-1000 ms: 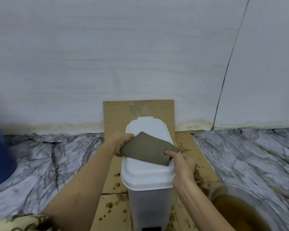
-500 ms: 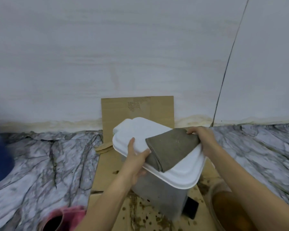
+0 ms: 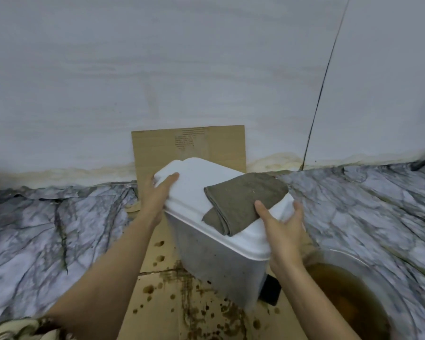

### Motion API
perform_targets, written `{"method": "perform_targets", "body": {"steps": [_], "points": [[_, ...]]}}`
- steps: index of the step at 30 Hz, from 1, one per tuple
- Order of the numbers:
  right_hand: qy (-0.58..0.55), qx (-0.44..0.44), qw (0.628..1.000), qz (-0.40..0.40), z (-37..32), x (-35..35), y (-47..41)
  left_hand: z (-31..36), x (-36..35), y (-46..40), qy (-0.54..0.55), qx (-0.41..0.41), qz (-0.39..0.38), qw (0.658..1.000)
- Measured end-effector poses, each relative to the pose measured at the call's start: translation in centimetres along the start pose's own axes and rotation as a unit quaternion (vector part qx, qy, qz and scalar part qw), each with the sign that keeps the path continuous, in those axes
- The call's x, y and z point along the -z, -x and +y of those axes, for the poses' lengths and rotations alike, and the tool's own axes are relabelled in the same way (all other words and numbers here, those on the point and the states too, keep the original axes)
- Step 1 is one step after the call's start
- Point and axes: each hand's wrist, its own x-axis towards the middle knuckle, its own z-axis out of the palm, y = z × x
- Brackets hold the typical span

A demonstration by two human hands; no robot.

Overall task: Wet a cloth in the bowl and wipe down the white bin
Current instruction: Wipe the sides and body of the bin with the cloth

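Steadying the tilted white bin [image 3: 214, 256] on the cardboard [image 3: 162, 303], the left hand [image 3: 157, 197] presses flat on its lid, fingers straight; the right hand [image 3: 282, 227] cups the near edge, spread wide, thumb beside the folded cloth [image 3: 243, 202] (bowl [image 3: 349, 295] just right). Keep the lid braced, then grip the cloth and wipe.

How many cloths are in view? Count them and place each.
1. The folded grey-brown cloth lies on the white bin lid's right part, with the right hand beside it. Others may lie outside the frame.
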Motion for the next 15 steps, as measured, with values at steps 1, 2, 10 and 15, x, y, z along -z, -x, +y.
{"method": "perform_targets", "body": {"steps": [1,2,10,15], "points": [[0.023,0.011,1.000,0.008,-0.3,-0.1,-0.2,0.1,0.1,0.3,0.026,-0.001,0.010,1.000],[0.035,0.024,0.999,0.014,-0.8,0.0,-0.6,0.2,0.2,0.7,0.045,-0.003,0.016,0.999],[0.005,0.041,0.993,-0.109,-5.4,-0.6,-6.5,0.1,1.7,7.4,0.126,-0.055,0.138,0.981],[0.111,0.058,0.981,-0.145,-2.8,-1.5,-5.5,-1.7,2.2,11.3,0.095,-0.029,0.220,0.970]]}}
